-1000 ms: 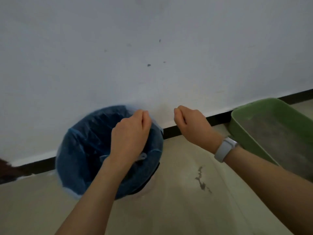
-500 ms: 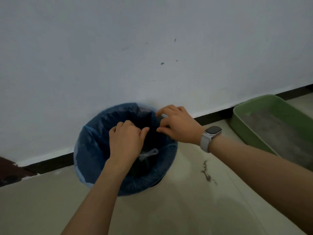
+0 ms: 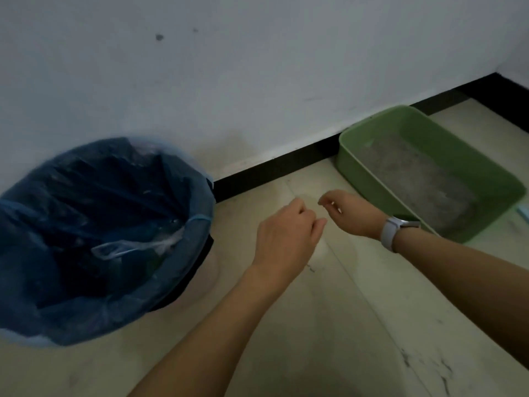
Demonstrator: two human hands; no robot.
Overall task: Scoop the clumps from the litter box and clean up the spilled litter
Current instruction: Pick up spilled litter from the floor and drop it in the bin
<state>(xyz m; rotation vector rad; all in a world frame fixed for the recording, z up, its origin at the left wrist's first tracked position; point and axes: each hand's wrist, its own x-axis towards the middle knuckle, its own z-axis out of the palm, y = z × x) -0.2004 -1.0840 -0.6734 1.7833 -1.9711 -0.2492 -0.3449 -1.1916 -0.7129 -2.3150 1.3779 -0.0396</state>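
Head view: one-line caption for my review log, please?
Both hands, left and right, hover empty between lined bin and green litter box.

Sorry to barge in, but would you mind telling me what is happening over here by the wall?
A person is tidying a cat's litter area. Both hands, the left hand and the right hand, hang over the bare floor with fingers loosely curled, holding nothing I can see. They are between the bin, lined with a blue bag, and the green litter box, which holds grey litter. No scoop is in either hand.
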